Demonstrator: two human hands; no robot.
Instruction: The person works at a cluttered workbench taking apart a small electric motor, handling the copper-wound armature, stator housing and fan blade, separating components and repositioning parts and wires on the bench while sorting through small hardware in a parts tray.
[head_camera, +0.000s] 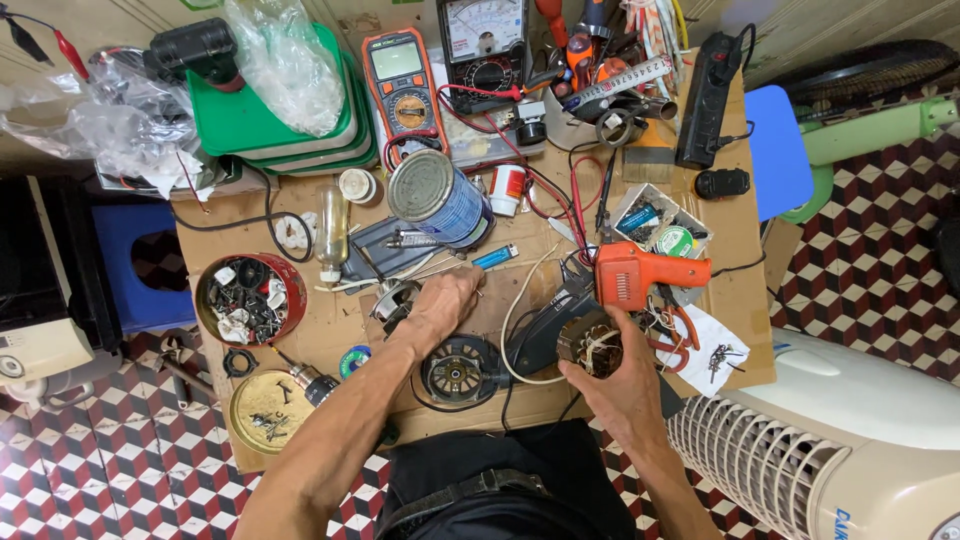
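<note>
While the right hand (625, 375) clasps its fingers around a copper-wound motor stator (590, 348) near the front edge of the cardboard-covered surface (330, 320), just below an orange soldering gun (640, 275), the left hand (445, 300) rests loosely curled beside a round black motor housing (458, 370), grasping nothing clearly visible.
</note>
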